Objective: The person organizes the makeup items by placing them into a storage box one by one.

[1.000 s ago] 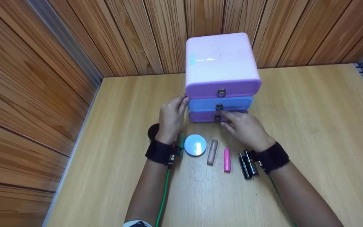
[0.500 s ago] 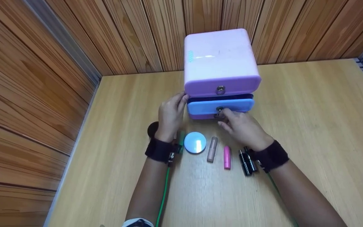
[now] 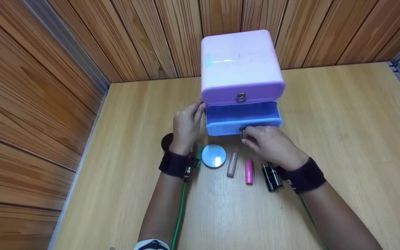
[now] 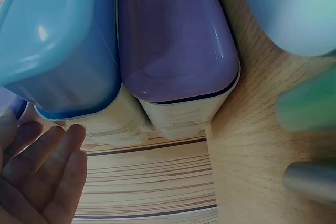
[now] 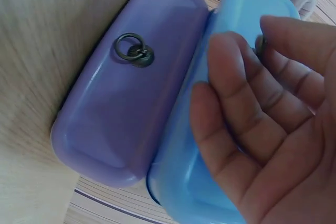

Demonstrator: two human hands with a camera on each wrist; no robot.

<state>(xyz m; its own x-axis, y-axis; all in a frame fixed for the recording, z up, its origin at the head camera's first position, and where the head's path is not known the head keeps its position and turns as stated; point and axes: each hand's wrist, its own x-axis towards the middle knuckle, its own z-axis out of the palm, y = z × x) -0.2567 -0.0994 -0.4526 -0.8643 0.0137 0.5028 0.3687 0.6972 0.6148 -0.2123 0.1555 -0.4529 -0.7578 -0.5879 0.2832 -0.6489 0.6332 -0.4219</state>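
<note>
A small pink drawer cabinet (image 3: 241,62) stands at the back of the table. Its blue middle drawer (image 3: 221,128) is pulled out, and the part of its inside that shows holds nothing. With thumb and forefinger, my right hand (image 3: 273,144) pinches the ring pull (image 5: 260,44) on that drawer; the other fingers are bent loosely. My left hand (image 3: 186,123) touches the cabinet's left front edge, its fingers (image 4: 65,153) fairly straight. The purple bottom drawer (image 5: 121,114) is closed, its own ring pull (image 5: 128,45) hanging free. The purple top drawer (image 3: 262,92) is closed too.
In front of the cabinet lie a round light-blue case (image 3: 214,156), a mauve tube (image 3: 232,164), a pink tube (image 3: 249,172) and two black tubes (image 3: 271,177). By the left wrist are a green item (image 4: 307,103) and a dark round item (image 3: 167,141). Wood-panelled walls (image 3: 172,38) stand behind.
The blue drawer has slid out towards me, from closed to well open, with my right hand drawing its ring pull. My left hand has stayed at the cabinet's edge.
</note>
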